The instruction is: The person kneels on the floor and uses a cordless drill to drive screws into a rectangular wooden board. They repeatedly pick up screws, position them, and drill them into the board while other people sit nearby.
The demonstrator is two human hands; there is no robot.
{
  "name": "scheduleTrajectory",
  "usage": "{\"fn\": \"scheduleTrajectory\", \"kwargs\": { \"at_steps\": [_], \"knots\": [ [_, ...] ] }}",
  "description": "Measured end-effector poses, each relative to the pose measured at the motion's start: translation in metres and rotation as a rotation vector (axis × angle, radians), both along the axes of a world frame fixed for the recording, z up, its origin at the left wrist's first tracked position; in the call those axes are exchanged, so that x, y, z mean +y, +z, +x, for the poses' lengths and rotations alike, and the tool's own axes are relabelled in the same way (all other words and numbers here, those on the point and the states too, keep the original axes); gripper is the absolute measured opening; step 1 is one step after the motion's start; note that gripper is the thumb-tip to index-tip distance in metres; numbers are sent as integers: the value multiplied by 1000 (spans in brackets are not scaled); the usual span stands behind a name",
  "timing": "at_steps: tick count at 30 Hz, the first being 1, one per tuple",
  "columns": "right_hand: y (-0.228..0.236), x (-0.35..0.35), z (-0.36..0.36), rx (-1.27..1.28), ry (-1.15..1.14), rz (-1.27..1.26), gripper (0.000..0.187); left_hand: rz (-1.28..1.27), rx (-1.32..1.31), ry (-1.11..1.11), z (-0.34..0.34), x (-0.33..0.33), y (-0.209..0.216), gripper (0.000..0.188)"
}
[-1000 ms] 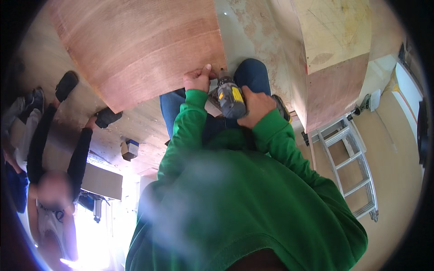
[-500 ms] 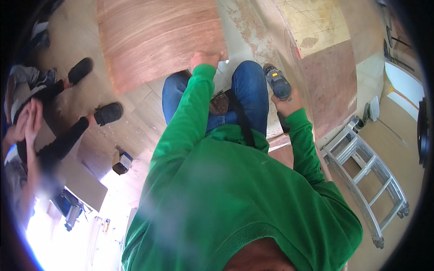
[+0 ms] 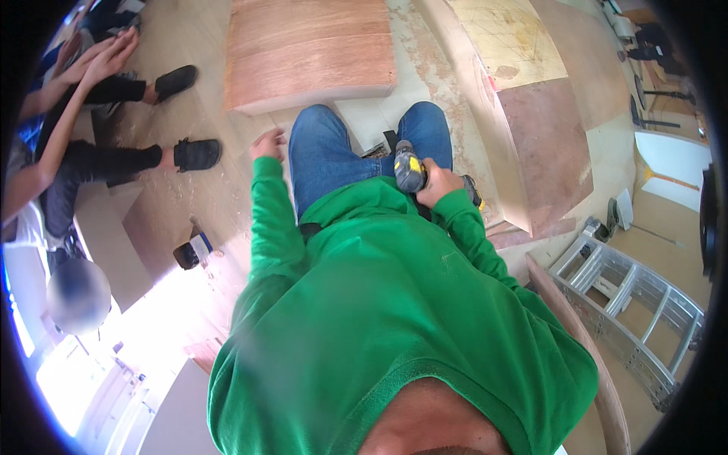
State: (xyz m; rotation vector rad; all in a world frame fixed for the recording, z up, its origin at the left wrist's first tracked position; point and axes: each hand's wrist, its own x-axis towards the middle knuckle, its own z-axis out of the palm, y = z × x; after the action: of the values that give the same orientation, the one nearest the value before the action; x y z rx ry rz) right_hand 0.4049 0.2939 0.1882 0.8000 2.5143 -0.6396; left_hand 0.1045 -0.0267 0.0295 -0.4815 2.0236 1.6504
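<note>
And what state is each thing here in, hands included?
Drill, held; can't tell if running
Right hand, closed around its grip
Left hand, partly open, nothing visible in it
Reddish box, untouched by either hand
Yellow panel, stained and marked
Ladder, untouched; can't tell if folded

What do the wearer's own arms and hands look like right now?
Both arms are in long, plain green sleeves, ending at the wrists in matching green cuffs. The left hand and right hand are bare, with no gloves visible.
</note>
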Motion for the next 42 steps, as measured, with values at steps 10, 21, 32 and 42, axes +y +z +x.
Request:
{"fn": "scheduleTrajectory", "kwargs": {
  "at_steps": [10,21,32,42],
  "knots": [
    [3,-16,-17,-72,73,64,52,-10,81,333,20,-79,-14,26],
    [4,-40,-29,-60,99,141,51,36,296,422,-101,-56,-29,30],
    [-14,-26,-50,-99,138,58,58,159,326,500,-136,-48,-47,23],
    [-21,-32,-62,-147,195,85,61,-39,299,454,-137,-48,-44,21]
  ]
}}
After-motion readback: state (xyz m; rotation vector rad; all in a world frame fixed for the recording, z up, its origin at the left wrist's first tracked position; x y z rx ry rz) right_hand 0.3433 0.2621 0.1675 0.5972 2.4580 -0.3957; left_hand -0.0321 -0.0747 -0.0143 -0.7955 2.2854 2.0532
